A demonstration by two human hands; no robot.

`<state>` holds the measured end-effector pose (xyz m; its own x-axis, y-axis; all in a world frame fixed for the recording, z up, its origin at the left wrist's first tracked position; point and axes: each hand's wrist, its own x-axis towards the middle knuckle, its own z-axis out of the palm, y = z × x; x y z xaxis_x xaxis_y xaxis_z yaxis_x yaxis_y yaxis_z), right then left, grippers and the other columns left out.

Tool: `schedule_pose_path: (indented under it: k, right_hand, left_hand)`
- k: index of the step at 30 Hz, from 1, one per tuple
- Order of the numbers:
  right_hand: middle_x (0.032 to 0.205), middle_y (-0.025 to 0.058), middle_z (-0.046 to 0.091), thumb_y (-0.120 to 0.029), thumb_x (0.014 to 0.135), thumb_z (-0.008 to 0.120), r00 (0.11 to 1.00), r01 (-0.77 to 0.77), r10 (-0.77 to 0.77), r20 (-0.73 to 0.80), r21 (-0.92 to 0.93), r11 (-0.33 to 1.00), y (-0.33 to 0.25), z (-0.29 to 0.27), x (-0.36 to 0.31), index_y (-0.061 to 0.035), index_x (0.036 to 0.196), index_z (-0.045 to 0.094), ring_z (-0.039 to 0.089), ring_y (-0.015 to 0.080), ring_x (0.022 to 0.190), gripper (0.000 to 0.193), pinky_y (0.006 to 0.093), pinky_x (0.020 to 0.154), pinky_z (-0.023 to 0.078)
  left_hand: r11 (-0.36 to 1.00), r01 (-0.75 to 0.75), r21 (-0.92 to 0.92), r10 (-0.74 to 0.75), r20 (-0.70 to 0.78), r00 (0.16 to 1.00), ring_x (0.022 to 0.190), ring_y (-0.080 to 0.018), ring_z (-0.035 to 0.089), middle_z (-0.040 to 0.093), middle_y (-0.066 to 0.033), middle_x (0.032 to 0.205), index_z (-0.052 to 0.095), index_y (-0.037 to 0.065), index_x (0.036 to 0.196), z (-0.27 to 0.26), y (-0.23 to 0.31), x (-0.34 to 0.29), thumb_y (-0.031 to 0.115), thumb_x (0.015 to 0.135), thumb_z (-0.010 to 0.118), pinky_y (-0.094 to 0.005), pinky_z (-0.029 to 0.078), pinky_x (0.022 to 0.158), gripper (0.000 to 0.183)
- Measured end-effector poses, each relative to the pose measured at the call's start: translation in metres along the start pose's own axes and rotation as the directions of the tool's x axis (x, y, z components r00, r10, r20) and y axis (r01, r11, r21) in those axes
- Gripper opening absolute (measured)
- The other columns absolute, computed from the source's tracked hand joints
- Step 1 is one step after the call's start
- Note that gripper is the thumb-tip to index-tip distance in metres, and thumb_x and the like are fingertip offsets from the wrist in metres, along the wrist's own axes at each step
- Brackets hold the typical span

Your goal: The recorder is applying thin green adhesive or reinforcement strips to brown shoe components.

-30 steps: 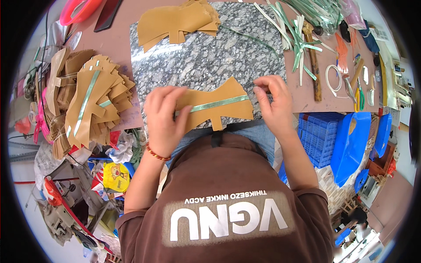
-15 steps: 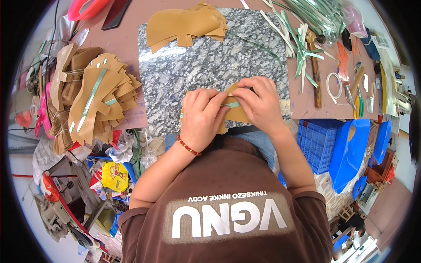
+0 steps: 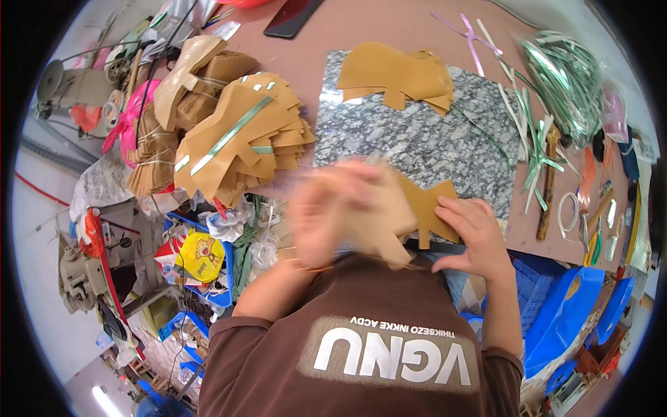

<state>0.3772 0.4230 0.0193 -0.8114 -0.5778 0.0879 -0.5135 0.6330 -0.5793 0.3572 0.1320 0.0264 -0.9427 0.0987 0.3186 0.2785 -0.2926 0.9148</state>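
My left hand (image 3: 325, 208), smeared by motion, holds a pale tan leather-like cut piece (image 3: 384, 217) in front of my chest. A darker tan cut piece (image 3: 425, 203) lies at the near edge of the speckled stone slab (image 3: 417, 132), partly covered by the held one. On its right side rest the fingertips of my right hand (image 3: 479, 233), thumb spread apart. A stack of similar tan pieces (image 3: 396, 73) sits at the slab's far side. Left of the slab is a fanned pile of pieces (image 3: 233, 139), the top one threaded with shiny green strips (image 3: 233, 135).
To the right lie green and white strips (image 3: 538, 160), a wooden-handled hammer (image 3: 549, 187), a white loop (image 3: 569, 212) and small hand tools. A bagged bundle of green strips (image 3: 566, 87) lies behind them. Blue bins (image 3: 563, 320) stand below the table's right edge. A dark phone (image 3: 292, 17) lies far back.
My hands were together on a piece with a green strip; now they are apart. The left has moved left with a pale piece, the right rests on another. The whole view has shifted.
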Motion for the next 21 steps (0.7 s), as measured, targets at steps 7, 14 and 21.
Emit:
schedule_pose_path:
  k: [7, 14, 21]
  right_hand:
    - [0.115, 0.0107, 0.067, -0.032, 0.074, 0.080, 0.956, -0.100, 0.134, -0.262, 0.139, 0.985, 0.010, -0.002, 0.020, -0.0057, 0.111, 0.067, 0.061, 0.0308, 0.107, 0.048, 0.0420, 0.092, 0.046]
    - [0.101, 0.0100, 0.069, -0.014, 0.086, 0.069, 0.770, -0.334, 0.176, -0.613, -0.153, 0.930, 0.063, -0.008, 0.088, -0.0053, 0.098, 0.069, 0.063, 0.0308, 0.097, 0.014, 0.0388, 0.082, 0.049]
    - [0.072, 0.0092, 0.063, -0.011, 0.092, 0.062, 0.796, -0.389, 0.518, -0.313, 0.391, 0.834, 0.037, -0.010, 0.079, -0.0019, 0.094, 0.063, 0.059, 0.0178, 0.062, 0.010, 0.0318, 0.060, 0.045]
  left_hand:
    - [0.615, 0.080, 0.785, 0.265, -0.301, 0.916, 0.096, -0.0205, 0.062, 0.066, -0.0087, 0.103, 0.059, 0.000, 0.124, -0.135, 0.098, 0.061, 0.009, 0.097, 0.058, -0.0363, 0.052, 0.085, 0.028]
    - [0.218, -0.218, 0.951, 0.246, 0.163, 0.956, 0.118, -0.0357, 0.056, 0.066, -0.0115, 0.112, 0.065, 0.007, 0.120, -0.071, 0.035, 0.065, 0.007, 0.080, 0.076, -0.0440, 0.043, 0.100, 0.042]
    - [0.553, -0.200, 0.809, -0.037, 0.264, 0.964, 0.102, -0.0300, 0.062, 0.067, -0.0113, 0.103, 0.070, 0.005, 0.102, 0.005, -0.008, 0.014, 0.000, 0.076, 0.076, -0.0386, 0.048, 0.089, 0.026]
